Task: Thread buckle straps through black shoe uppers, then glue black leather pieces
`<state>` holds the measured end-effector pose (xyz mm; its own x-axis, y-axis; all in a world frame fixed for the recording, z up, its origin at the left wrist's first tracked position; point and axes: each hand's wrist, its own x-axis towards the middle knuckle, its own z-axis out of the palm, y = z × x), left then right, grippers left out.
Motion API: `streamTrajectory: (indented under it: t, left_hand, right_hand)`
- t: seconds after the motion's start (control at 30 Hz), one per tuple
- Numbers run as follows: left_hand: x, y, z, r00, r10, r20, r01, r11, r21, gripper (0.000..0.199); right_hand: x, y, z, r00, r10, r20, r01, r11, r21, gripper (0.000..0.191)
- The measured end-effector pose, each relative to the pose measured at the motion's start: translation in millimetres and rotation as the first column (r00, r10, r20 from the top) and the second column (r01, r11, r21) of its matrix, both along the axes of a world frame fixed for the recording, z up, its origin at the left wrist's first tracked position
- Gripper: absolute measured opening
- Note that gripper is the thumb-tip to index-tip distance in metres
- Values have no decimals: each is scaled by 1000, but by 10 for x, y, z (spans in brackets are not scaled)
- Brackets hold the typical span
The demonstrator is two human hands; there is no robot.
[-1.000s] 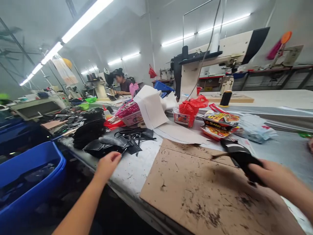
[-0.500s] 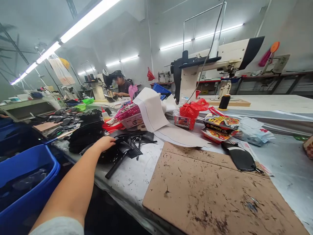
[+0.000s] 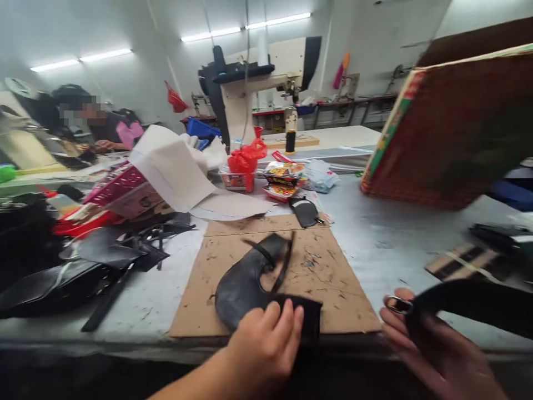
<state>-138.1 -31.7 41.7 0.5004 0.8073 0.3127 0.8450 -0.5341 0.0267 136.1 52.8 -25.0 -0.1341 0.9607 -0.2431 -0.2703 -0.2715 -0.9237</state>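
My left hand (image 3: 268,341) is closed on the near end of a curved black leather piece (image 3: 239,280), which lies over the brown cardboard sheet (image 3: 195,300). Two narrow black straps stick out from that piece. At the lower right, my right hand (image 3: 441,344) holds a black strap (image 3: 478,303) with a small metal buckle (image 3: 398,304) by its fingertips. This hand is somewhat blurred. Another black piece (image 3: 305,212) rests at the far edge of the cardboard.
Black leather pieces (image 3: 104,250) and a pink basket (image 3: 114,183) are on the left. White sheets (image 3: 175,166), food packs (image 3: 283,178) and a sewing machine (image 3: 237,105) stand behind. A brown box (image 3: 449,122) rises at right. A person sits far left.
The view has swung right. My left hand has moved from the black pile to the cardboard, now holding a curved piece. My right hand has come into view with a buckled strap.
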Motion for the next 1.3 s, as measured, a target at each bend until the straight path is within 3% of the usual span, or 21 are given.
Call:
streamTrajectory:
  t: [0.07,0.13,0.23,0.33,0.43,0.6,0.67,0.73,0.8,0.87,0.93,1.0,1.1,1.2,1.3]
  left_hand:
    - [247,29,-249,991,-124,-51,122,992,-33,35]
    - [294,132,-331,994,-110,9,110,994,-5,26]
    - [184,392,-252,991,49,121,-52,998,19,19]
    - [121,637,-197,972,227,59,-223,973,-65,15]
    - [162,756,-289,956,294,-27,-295,953,-69,20]
    - [193,716,-410,988,132,75,-145,970,195,9]
    - [200,678,-370,991,26,129,-53,976,209,9]
    - [241,652,-301,990,-21,137,14,998,55,9]
    - [317,644,-228,994,43,103,-20,976,-215,20]
    - [404,659,-166,986,153,72,-105,887,-450,32]
    - [475,700,-121,972,217,89,-122,791,-599,34]
    - [518,755,-90,959,234,158,-66,730,-680,29]
    - [558,832,-51,894,296,338,42,695,-718,14]
    - [601,876,-15,731,419,538,172,651,-740,16]
    - [644,889,9,572,524,631,280,599,-750,21]
  right_hand:
    - [-36,-9,139,984,-61,-166,37,989,-146,30]
    - [-29,-9,214,952,-97,-291,26,971,-237,32]
    - [20,-29,201,917,-89,-389,-14,967,-256,30]
    - [12,-40,150,902,-47,-429,-61,970,-236,26]
    - [-63,-31,164,902,-26,-431,-63,980,-190,22]
    - [-136,-12,241,903,-51,-427,-3,992,-125,14]
    - [-145,-13,245,909,-42,-415,-15,991,-133,15]
    - [-163,-21,240,916,-36,-399,-26,988,-149,16]
    - [-195,-32,236,925,-30,-379,-36,986,-165,17]
    - [-235,-42,240,930,-20,-368,-51,982,-181,17]
    - [-273,-50,252,926,-20,-377,-60,978,-199,19]
    - [-305,-56,271,918,-15,-395,-81,971,-225,22]
    - [-350,-64,305,917,-4,-398,-100,965,-242,29]
    - [-408,-67,335,927,-12,-375,-71,976,-207,41]
    - [-473,-68,355,934,-5,-358,-62,982,-176,49]
